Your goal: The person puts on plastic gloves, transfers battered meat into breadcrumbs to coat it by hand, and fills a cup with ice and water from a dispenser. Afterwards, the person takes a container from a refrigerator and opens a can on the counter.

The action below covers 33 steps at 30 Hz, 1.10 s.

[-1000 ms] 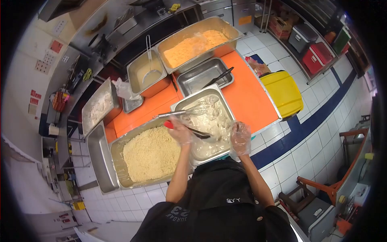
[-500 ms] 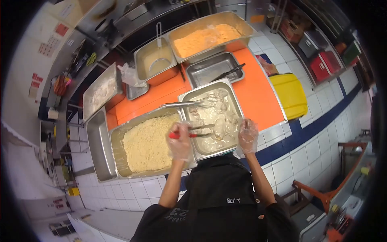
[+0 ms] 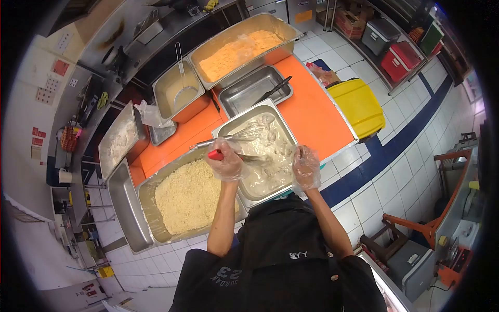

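My left hand (image 3: 226, 160), in a clear plastic glove, is closed around red-handled tongs (image 3: 214, 154). The metal end of the tongs reaches into a steel pan (image 3: 248, 202) of pale, wet batter (image 3: 270, 174) with lumpy coated pieces, probably meat. Batter and my hand hide the tips. My right hand (image 3: 305, 167), also gloved, has its fingers curled at the right rim of this pan. A wire whisk (image 3: 244, 136) leans across the pan's far left corner. Just left of my left hand is a deep pan (image 3: 147, 218) of pale crumbly flour or breading (image 3: 184, 197).
On the orange tabletop (image 3: 306, 106) stand a shallow pan (image 3: 236, 101) with a black-handled utensil, a pan (image 3: 179, 106) of liquid with a strainer, and a pan (image 3: 288, 44) of orange powder. A yellow-lidded bin (image 3: 358, 106) is beyond the right edge.
The tongs have moved farther up the batter pan, with my left hand now nearer the whisk handle. My right hand stays at the pan's right rim. The whole view has shifted slightly.
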Each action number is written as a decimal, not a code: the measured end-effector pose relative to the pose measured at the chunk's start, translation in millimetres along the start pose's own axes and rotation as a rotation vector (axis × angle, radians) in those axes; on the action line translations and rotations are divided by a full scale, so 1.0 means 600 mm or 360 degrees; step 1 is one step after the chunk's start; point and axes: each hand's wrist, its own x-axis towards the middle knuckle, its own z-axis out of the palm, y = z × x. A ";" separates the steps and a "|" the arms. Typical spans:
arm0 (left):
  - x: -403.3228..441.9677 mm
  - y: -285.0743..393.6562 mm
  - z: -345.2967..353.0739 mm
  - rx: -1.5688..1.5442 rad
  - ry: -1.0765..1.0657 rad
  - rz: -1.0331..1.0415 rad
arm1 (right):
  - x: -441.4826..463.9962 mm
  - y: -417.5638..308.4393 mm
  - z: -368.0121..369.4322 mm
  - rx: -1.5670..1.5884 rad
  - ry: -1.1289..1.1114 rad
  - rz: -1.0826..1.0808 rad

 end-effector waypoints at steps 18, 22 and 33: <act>0.119 0.204 -0.298 -0.0055 0.0439 0.0316 | -0.007 0.017 0.024 0.0090 0.0009 -0.0045; -0.011 0.106 -0.362 0.0636 0.0182 -0.0291 | 0.003 -0.014 0.002 0.0258 -0.0125 0.0188; -0.031 0.139 -0.177 -0.0008 -0.0059 -0.0226 | 0.005 0.008 0.003 -0.0205 -0.0026 -0.0133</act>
